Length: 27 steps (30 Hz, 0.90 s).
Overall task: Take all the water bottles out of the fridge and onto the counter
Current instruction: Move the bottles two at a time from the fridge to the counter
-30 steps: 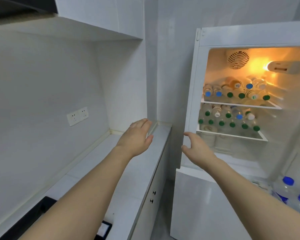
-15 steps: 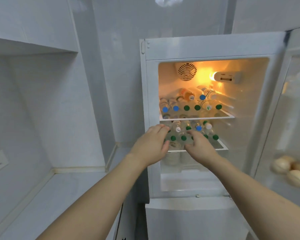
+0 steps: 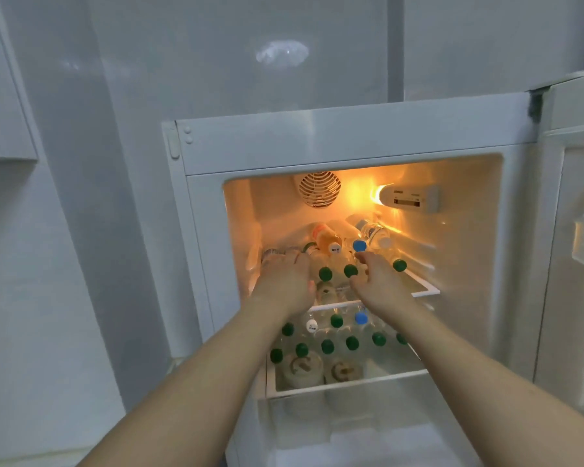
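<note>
Fridge [image 3: 351, 139] door open, interior lit. Water bottles [image 3: 338, 273] lying stacked on upper shelf [image 3: 425, 293], caps facing out; more on lower shelf [image 3: 351, 384]. Left hand [image 3: 285, 281] laid over leftmost upper bottles, fingers hidden behind them: grip cannot be told. Right hand [image 3: 378, 281] reaching at upper bottles, fingers loosely spread, nothing clamped.

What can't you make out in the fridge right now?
- Head view: left hand covers the upper shelf's left bottles; its grip can't be told.
- Right hand hides whatever its fingers touch.
- Lower shelf: both forearms cross its bottles, so no full count.
- Counter: outside the frame.
</note>
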Motion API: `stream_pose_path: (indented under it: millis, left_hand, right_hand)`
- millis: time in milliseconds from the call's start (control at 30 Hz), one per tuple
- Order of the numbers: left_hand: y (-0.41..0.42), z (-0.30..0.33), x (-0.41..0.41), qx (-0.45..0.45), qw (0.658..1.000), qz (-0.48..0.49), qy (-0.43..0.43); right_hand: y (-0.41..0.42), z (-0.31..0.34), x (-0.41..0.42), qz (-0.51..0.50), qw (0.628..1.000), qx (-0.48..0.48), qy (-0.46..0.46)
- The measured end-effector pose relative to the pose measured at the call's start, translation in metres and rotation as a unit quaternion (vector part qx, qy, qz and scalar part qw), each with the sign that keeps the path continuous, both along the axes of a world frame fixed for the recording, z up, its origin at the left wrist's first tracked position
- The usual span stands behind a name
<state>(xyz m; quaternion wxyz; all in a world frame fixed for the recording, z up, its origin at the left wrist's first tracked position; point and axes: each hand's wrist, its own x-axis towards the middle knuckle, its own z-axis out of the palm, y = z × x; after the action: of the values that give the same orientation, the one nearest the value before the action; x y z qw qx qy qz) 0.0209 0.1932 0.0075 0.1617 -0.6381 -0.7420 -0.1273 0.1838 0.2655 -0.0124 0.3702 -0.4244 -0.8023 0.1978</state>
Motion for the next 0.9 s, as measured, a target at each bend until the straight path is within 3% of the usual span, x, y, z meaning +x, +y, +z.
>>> stream_pose_path:
  millis: [333,533,900]
  left_hand:
    - [0.142,0.009,-0.025,-0.058,0.998,0.033,-0.013]
    - [0.206,-0.008,-0.042,-0.08,0.997,0.007,0.001]
    - [0.239,-0.027,-0.05,-0.024,1.0,-0.013,-0.012]
  right_hand:
    - [0.144,0.002,-0.029,-0.091,0.991,0.069,-0.074]
    - [0.191,-0.008,-0.051,-0.097,0.988,0.044,-0.115]
    - [0.213,-0.027,-0.062,-0.111,0.991,0.062,-0.032]
